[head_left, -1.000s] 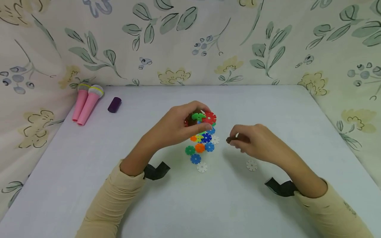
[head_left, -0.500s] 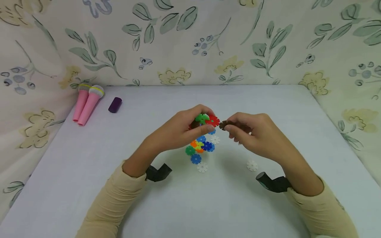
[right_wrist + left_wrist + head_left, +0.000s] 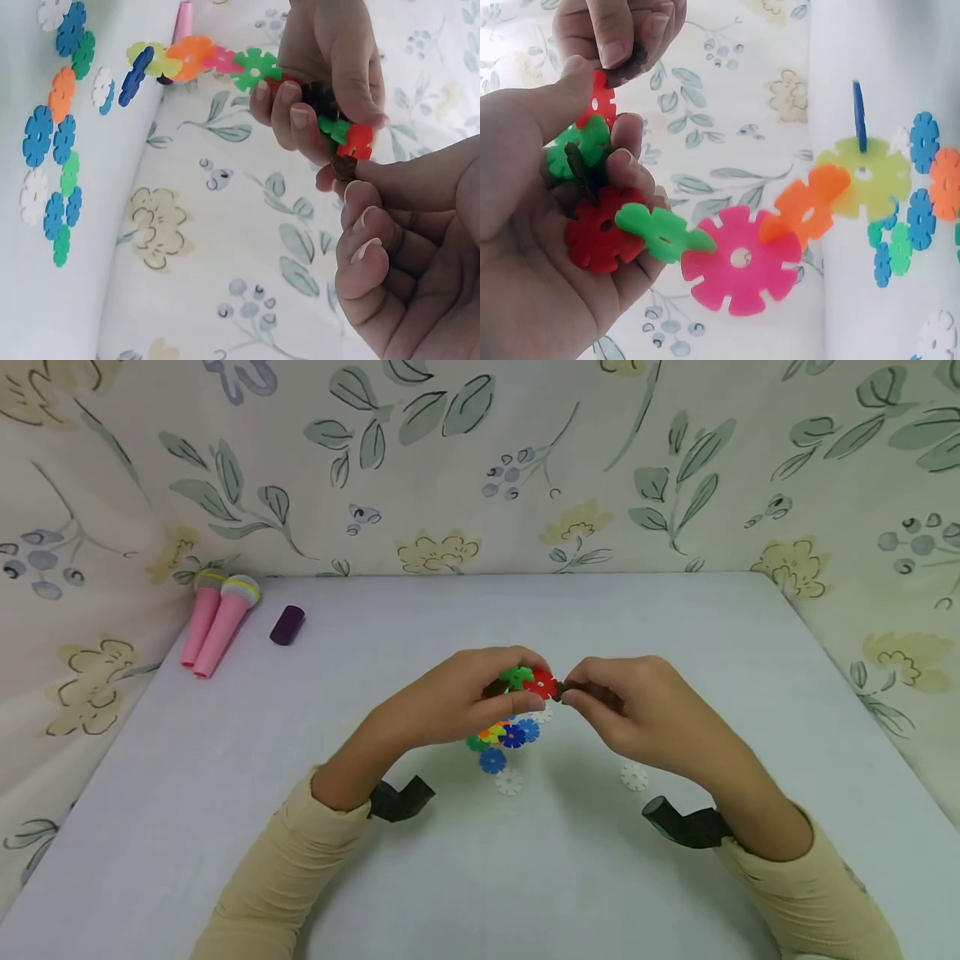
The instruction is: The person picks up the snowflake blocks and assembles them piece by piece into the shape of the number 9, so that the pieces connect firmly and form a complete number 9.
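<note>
My left hand point(image 3: 450, 697) holds a chain of interlocking notched plastic discs above the table. In the left wrist view the chain runs from a red end disc point(image 3: 597, 103) through green, dark, red and green ones. Beyond them hang a pink disc point(image 3: 716, 274), an orange disc point(image 3: 808, 214), a yellow disc point(image 3: 866, 176) and a dark blue disc point(image 3: 859, 116). Between thumb and forefinger, my right hand point(image 3: 637, 710) pinches a brown disc point(image 3: 344, 168). Its edge meets the red end disc; the fingers hide most of it.
Loose blue, green, orange and white discs lie under the chain, among them a blue disc point(image 3: 492, 761). A white disc point(image 3: 633, 776) lies apart to the right. Two pink toy microphones point(image 3: 225, 631) and a purple cylinder point(image 3: 287, 625) are at the back left. A floral cloth point(image 3: 465, 468) hangs behind.
My right hand has moved left with the brown disc, bringing it up to the red end disc. My left hand has shifted slightly right and nearer with the chain.
</note>
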### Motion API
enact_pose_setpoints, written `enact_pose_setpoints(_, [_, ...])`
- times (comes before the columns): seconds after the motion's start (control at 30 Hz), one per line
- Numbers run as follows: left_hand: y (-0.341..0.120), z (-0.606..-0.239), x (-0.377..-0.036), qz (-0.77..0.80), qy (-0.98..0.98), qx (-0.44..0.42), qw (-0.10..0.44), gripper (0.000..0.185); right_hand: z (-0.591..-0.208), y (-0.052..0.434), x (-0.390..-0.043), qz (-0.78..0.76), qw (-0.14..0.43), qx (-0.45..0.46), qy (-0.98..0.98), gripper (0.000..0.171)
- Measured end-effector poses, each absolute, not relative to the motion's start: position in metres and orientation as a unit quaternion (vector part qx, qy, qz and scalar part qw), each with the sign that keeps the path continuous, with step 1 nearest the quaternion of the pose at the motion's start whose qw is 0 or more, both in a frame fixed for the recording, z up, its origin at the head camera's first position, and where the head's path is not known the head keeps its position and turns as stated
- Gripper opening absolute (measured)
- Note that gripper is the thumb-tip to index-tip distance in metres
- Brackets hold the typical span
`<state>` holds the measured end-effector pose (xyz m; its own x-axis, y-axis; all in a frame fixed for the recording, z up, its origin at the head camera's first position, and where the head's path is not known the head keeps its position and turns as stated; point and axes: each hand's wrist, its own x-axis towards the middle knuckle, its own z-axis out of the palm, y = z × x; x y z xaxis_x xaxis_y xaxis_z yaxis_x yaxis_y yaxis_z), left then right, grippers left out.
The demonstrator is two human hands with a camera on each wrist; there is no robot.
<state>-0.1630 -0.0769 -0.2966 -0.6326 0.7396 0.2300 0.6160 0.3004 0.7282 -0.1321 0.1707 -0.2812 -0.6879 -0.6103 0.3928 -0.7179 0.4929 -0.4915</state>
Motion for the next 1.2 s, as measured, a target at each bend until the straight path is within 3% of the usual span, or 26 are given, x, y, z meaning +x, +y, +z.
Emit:
enact_pose_setpoints(0.27, [-0.072,-0.302,-0.163,0.409,0.786,0.460,0.064,0.029,-0.283,0.166,-0.133,0.280,0.124,0.396,-0.866,0.011])
enact_pose_setpoints(0.6, [-0.075,-0.301,-0.164,0.366,0.807,0.453,0.098,0.031,-0.288,0.165,-0.137,0.297,0.072,0.389,-0.869,0.010])
enact_pose_setpoints(0.7, [-0.079,-0.298,-0.166,0.381,0.806,0.445,0.087,0.036,-0.286,0.166,-0.137,0.314,0.046,0.370,-0.873,0.018])
enact_pose_setpoints(0.87, [-0.088,-0.295,-0.168,0.390,0.811,0.433,0.047,0.034,-0.283,0.174,-0.141,0.245,-0.024,0.333,-0.910,0.033])
enact_pose_setpoints(1.07, [-0.094,-0.292,-0.168,0.402,0.815,0.417,0.022,0.031,-0.304,0.196,-0.153,0.132,-0.194,0.297,-0.926,0.028])
enact_pose_setpoints(1.2, [-0.094,-0.290,-0.170,0.424,0.804,0.416,-0.004,0.028,-0.322,0.209,-0.155,0.116,-0.239,0.278,-0.923,0.031])
